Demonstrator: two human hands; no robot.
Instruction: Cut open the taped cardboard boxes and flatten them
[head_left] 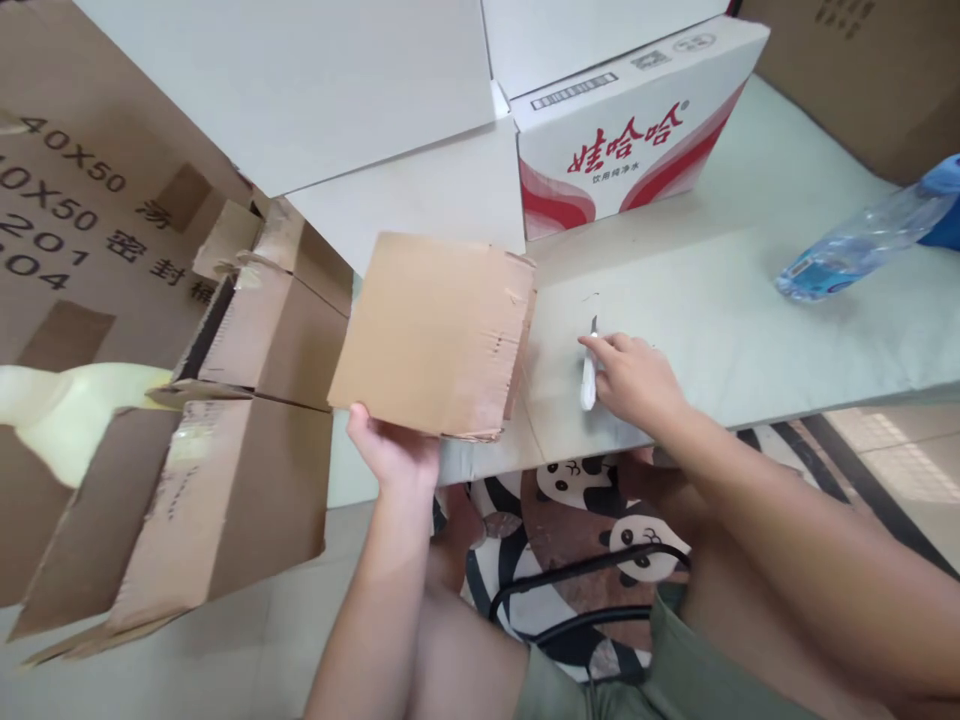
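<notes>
My left hand grips the lower edge of a stack of brown cardboard pieces, thumb on the front and the other fingers hidden behind. The cardboard is tilted up over the table's left part, its right edge rough and layered. Right of it, my right hand is closed on a white utility knife, low at the table top. The knife's short blade is out and points away from me.
White cartons stand at the back, one a red-printed water box. A plastic bottle lies at the right on the pale-covered table. An opened brown carton and a pale yellow plastic object are at the left.
</notes>
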